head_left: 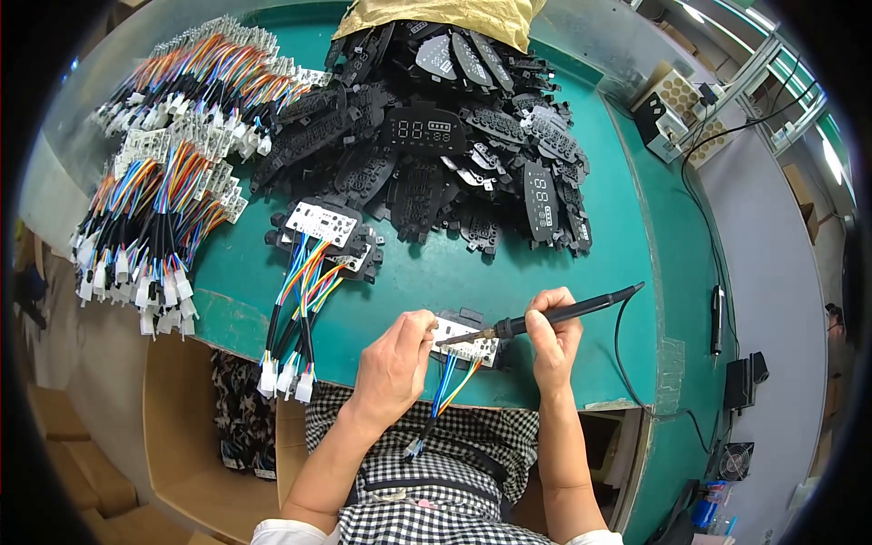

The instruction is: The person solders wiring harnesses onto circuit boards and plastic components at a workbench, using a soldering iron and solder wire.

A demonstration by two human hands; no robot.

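My right hand (552, 341) is closed around a black soldering iron (589, 307), its handle slanting up to the right. The iron's tip points left, over a white circuit board (480, 352) in a black plastic housing near the table's front edge. Coloured wires (445, 389) run from the board over that edge to a small connector. At the board's left side my left hand (395, 363) is closed in a pinch; what lies between its fingertips is too small to make out. Left of it, stacked boards (320, 223) in black housings trail wires with white connectors.
Black display housings (422, 132) are heaped at the back under a yellow sack (436, 18). Bundles of wired boards (159, 204) cover the table's left side. The iron's cord (618, 354) loops across the green tabletop (604, 263). A cardboard box (182, 427) stands below, at left.
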